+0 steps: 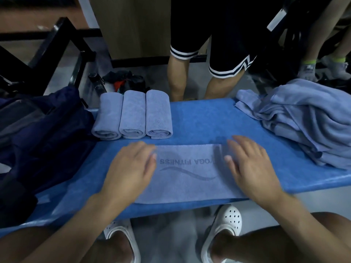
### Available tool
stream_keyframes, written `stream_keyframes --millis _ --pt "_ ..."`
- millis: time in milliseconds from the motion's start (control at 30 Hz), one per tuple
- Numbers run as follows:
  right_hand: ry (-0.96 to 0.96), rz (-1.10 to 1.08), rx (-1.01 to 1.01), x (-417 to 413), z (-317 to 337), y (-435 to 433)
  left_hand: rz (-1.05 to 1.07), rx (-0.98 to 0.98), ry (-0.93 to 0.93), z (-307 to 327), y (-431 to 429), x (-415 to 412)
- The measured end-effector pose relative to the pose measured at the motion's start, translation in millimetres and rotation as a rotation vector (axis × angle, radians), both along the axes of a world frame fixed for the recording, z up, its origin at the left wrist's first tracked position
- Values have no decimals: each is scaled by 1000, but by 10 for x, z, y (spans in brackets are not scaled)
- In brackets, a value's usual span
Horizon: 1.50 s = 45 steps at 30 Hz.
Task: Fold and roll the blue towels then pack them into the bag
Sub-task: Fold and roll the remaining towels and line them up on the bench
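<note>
A folded light blue towel (187, 173) with "YOGA FITNESS" print lies flat on the blue bench (209, 118) in front of me. My left hand (131, 168) rests palm down on its left end, fingers spread. My right hand (250, 166) presses flat on its right end. Three rolled light blue towels (133, 114) lie side by side at the bench's far left. A heap of unfolded light blue towels (303, 118) sits at the right end. The dark navy bag (38, 133) slumps at the left end.
A person in black shorts (209, 44) stands just beyond the bench. Bottles and dark clothing (117, 80) lie on the floor behind the rolls. A black metal frame (57, 50) stands at far left. My white clogs (228, 224) are under the bench.
</note>
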State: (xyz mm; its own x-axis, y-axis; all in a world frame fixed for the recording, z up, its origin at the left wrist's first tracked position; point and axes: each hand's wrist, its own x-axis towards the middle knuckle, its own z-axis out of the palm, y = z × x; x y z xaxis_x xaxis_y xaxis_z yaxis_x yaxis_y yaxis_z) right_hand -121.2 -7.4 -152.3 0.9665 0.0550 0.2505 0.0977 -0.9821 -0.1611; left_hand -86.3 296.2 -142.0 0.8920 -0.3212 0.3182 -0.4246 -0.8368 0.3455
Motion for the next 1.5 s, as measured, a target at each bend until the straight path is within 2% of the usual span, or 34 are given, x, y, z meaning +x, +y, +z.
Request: stream_keyframes --millis 33,100,233,433,567,700,800,967,1100,1233,1400,1500 --pt "43 60 -59 -60 -24 33 -110 45 -8 -40 -42 -55" --pt "149 95 -140 -142 -103 77 -193 146 68 -179 -81 -133" --pt "280 59 -185 -167 -241 19 -167 353 150 -374 17 -175" --pt "305 54 -251 -167 -244 -107 -143 426 169 -394 129 -195" --pt "277 27 -291 -158 -166 -15 -134 408 151 -256 33 -166" --pt "194 73 -189 -107 -71 268 -215 367 114 -167 -325 -127" --pt "232 119 -188 -100 -154 365 -244 377 137 -279 -496 -131" --pt "277 122 -207 -94 -197 276 -197 357 164 -371 -150 -83" --pt "285 0 -168 -98 -177 157 -137 366 208 -376 91 -69" --pt "284 -25 -181 -115 -184 149 -135 366 226 -326 48 -87" --pt "98 -19 -176 -174 -18 186 -120 443 282 -161 -1 -125" --pt "77 -16 -157 -202 19 175 -123 530 216 -42 46 -201"
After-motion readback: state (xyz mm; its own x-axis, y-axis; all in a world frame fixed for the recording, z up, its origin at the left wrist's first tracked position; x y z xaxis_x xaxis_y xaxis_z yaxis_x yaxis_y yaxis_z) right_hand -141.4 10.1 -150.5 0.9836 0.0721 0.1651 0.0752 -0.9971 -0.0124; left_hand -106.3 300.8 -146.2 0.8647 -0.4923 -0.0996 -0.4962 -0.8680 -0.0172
